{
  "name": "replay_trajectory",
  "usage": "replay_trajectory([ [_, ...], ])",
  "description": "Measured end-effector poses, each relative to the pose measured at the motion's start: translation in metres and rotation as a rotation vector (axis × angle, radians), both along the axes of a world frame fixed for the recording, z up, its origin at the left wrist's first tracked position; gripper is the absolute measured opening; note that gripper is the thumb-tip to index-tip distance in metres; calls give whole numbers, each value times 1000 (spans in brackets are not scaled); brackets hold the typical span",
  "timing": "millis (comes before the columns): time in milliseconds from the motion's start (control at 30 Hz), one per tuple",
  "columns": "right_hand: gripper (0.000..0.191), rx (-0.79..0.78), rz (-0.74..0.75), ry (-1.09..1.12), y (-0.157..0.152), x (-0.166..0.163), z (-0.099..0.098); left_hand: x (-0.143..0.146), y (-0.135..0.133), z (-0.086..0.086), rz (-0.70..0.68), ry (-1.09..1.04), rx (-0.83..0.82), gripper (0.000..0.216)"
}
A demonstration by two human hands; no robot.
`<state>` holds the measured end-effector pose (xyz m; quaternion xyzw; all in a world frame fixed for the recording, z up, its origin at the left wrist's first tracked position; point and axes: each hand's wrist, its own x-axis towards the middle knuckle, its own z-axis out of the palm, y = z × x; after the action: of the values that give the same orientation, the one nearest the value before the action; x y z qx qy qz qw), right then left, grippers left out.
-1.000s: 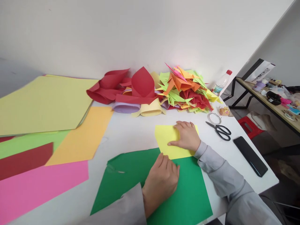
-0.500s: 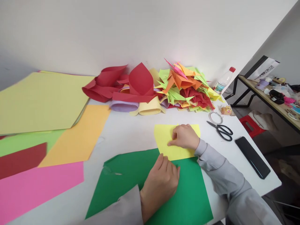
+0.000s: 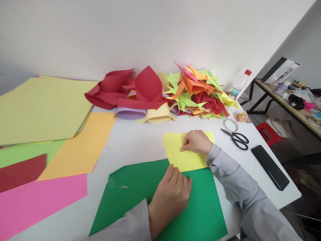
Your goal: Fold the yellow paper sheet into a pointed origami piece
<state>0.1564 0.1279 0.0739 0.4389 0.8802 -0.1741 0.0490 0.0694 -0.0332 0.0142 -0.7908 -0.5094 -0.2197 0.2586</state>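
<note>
A small yellow paper (image 3: 175, 150) lies on the white table (image 3: 140, 140), overlapping the top edge of a large green sheet (image 3: 200, 207). My right hand (image 3: 197, 142) rests on the yellow paper with its fingers curled and pressed together against the sheet. My left hand (image 3: 172, 194) lies on the green sheet, fingers together, fingertips touching the yellow paper's lower left edge.
A heap of folded paper shapes (image 3: 195, 92) and red curled sheets (image 3: 125, 88) lines the wall. Large yellow (image 3: 40, 108), orange (image 3: 82, 147) and pink (image 3: 37, 201) sheets lie left. Scissors (image 3: 235, 138), a tape ring (image 3: 230, 125), a black phone (image 3: 269, 166) and a bottle (image 3: 238, 85) sit right.
My right hand has drawn its fingers in from flat to curled and slid a little up the yellow paper. The left hand has stayed put.
</note>
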Motion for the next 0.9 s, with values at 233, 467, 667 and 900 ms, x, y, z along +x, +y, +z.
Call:
replay_trajectory([
  [233, 11, 2, -44, 10, 10, 1, 0, 0, -1, 0, -2, -8, 3, 36],
  [467, 10, 54, -77, 42, 22, 6, -3, 0, -1, 1, 7, 7, 1, 36],
  [667, 12, 75, -89, 87, 29, 10, -9, 0, 0, 0, 12, 16, 4, 36],
  [900, 11, 118, -113, 150, 37, 15, -17, 0, -1, 1, -3, 14, -19, 32],
])
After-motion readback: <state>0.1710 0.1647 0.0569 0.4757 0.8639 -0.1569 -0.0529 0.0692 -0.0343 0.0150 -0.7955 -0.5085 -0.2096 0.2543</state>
